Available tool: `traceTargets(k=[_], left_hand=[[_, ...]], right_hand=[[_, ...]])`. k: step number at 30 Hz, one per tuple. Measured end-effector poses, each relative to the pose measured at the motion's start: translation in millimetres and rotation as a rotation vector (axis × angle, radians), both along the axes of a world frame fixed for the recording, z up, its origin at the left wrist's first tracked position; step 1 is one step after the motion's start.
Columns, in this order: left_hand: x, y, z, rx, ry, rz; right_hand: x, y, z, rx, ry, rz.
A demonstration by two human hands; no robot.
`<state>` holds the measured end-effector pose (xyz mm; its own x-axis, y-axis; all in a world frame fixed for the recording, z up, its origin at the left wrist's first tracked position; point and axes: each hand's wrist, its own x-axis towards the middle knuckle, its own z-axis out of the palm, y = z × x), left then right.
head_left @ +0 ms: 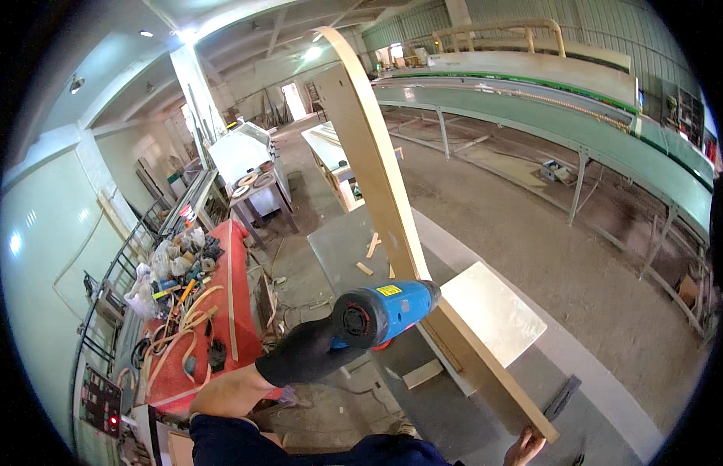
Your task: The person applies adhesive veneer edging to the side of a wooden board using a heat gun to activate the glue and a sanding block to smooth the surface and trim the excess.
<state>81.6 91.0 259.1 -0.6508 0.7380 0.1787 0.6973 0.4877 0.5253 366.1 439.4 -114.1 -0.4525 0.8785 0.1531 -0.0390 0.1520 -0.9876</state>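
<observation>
My left hand [311,351], in a black glove, is wrapped round the grip of a blue heat gun [392,307] with a black vented back end. The tool's front end lies over the edge of a long narrow wooden panel [377,167], which stands on edge across the grey worktable [338,241]. A thin wood-coloured edge strip [328,33] curls away at the panel's far end. At the near right end, my bare right hand [524,449] holds the panel's corner, its fingers partly cut off by the picture's lower edge.
A pale flat board [497,314], small wood offcuts [422,374] and a dark tool [562,398] lie on the worktable. At left, a red-covered bench [237,311] carries bags, tools and strip coils. A long green-topped machine [524,116] runs along the right.
</observation>
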Motion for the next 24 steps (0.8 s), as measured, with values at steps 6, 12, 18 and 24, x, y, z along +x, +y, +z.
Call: traceTargets(k=[6,12,18,24], left_hand=[[-13.5,3.2,3.3,-0.038,-0.022,0.081],[-25.7,7.0,-0.6,-0.039,-0.012,0.064],[-26.4,16.4,5.4,-0.133,-0.013,-0.007],[-29.5,19.3,6.7,-0.082,-0.195,-0.096]], right_hand=[[-5.9,-4.0,-1.4,0.102,0.113,-0.113],[-13.7,-11.2,10.4,-0.01,0.179,-0.04],[2.8,-4.1,-2.8,-0.012,0.148,0.021],[-13.1,-15.1,28.6,0.004,0.213,-0.032]])
